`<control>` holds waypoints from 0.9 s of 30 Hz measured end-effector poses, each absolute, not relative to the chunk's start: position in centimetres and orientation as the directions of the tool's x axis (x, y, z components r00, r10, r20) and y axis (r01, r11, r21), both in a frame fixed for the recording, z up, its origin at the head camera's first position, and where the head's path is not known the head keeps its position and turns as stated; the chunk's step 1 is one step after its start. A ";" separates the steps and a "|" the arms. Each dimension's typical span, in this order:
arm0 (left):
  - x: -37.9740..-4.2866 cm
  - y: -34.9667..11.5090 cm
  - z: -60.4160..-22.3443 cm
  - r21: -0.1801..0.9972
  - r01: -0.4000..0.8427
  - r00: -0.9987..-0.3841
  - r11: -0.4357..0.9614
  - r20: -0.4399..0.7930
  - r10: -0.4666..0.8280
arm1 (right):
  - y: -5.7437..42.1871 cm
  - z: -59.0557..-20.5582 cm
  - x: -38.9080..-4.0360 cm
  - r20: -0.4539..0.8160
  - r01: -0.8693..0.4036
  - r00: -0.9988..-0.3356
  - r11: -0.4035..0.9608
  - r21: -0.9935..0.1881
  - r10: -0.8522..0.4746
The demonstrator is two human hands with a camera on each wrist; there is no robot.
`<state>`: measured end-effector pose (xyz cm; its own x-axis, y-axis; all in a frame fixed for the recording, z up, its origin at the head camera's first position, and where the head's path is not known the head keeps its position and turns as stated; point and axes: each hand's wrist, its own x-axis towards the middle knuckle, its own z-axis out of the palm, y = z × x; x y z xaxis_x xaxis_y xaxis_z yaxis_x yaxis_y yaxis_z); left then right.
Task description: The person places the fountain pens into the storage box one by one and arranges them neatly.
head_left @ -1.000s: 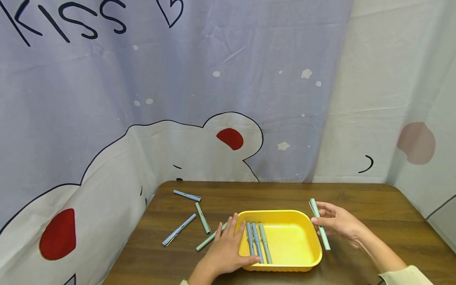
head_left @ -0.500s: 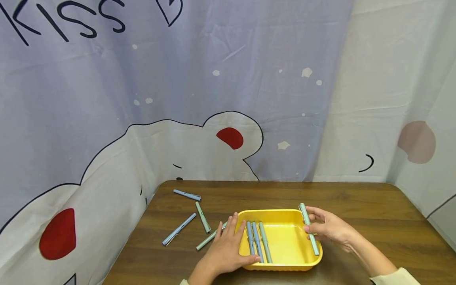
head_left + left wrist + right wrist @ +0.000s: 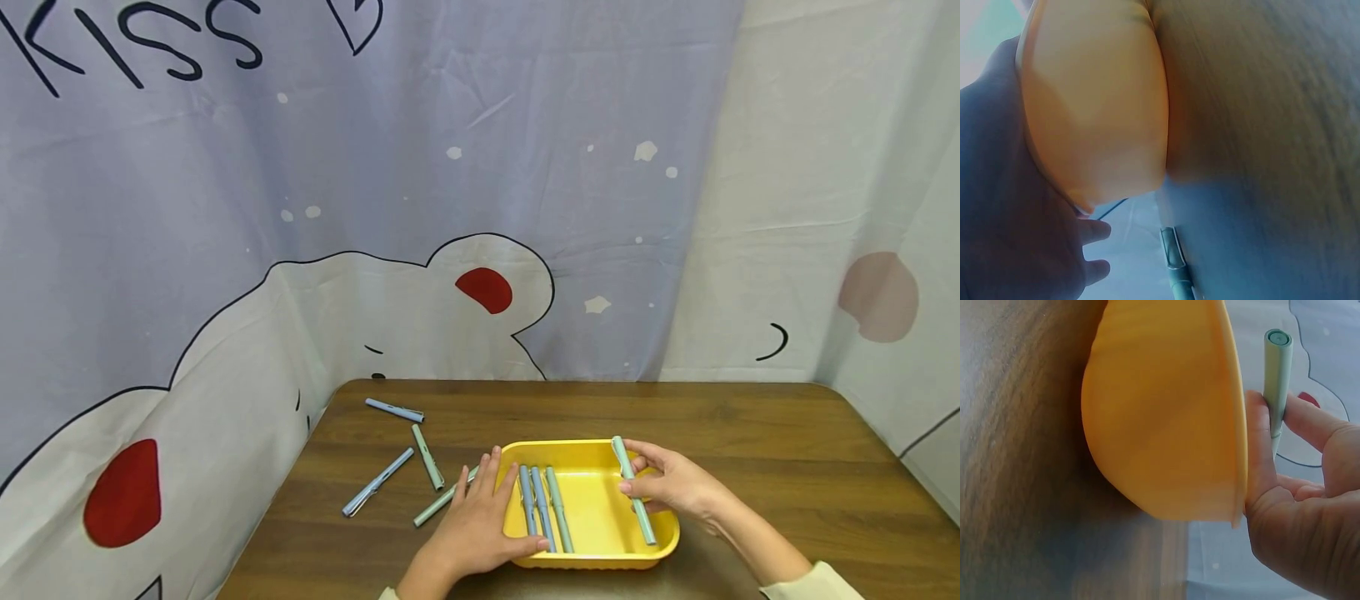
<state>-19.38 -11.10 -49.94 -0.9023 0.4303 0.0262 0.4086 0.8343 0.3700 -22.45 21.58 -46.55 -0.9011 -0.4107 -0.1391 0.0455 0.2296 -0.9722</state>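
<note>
My right hand (image 3: 672, 483) pinches a pale green pen (image 3: 634, 492) between thumb and fingers, over the right side of a yellow tray (image 3: 585, 563). In the right wrist view the pen (image 3: 1277, 375) stands clear above the tray's edge. On the tray's left rim rests my left hand (image 3: 480, 527), fingers spread and fairly straight, thumb at the front edge. Inside the tray, two blue pens (image 3: 528, 500) and one green pen (image 3: 559, 510) lie side by side near the left wall. The left wrist view shows the left hand (image 3: 1016, 206) against the tray's outer side.
Left of the tray, loose pens lie on the wooden table (image 3: 750, 425): a blue pen (image 3: 394, 410) at the back, a green pen (image 3: 427, 457), another blue pen (image 3: 378, 482), and a green pen (image 3: 438, 507) partly behind the left hand. A printed curtain (image 3: 600, 208) hangs behind the table.
My right hand has carried the green pen leftward, from outside the tray's right edge to over its right part. The left hand and the other pens stay put.
</note>
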 end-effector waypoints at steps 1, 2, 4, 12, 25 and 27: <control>-19.4 -11.1 -50.0 0.370 0.407 -0.903 0.835 0.025 0.429 | 21.5 -46.6 -22.4 -0.141 0.043 -0.901 0.237 -0.970 -0.411; -19.4 -11.1 -50.0 0.368 0.407 -0.903 0.836 0.025 0.429 | 21.3 -46.6 -22.4 -0.147 0.048 -0.901 0.243 -0.969 -0.409; -19.4 -11.1 -50.0 0.366 0.406 -0.904 0.838 0.023 0.428 | 21.1 -46.5 -22.4 -0.149 0.043 -0.900 0.257 -0.965 -0.410; -19.4 -11.0 -49.9 0.352 0.399 -0.908 0.847 0.025 0.417 | 20.2 -46.4 -22.3 -0.175 0.048 -0.906 0.317 -0.947 -0.385; -19.3 -10.9 -49.7 0.342 0.399 -0.909 0.851 0.022 0.417 | 18.6 -46.6 -22.4 -0.164 0.040 -0.919 0.328 -0.944 -0.359; -19.3 -10.9 -49.7 0.342 0.398 -0.909 0.851 0.022 0.417 | 18.4 -46.7 -22.4 -0.162 0.034 -0.920 0.339 -0.940 -0.358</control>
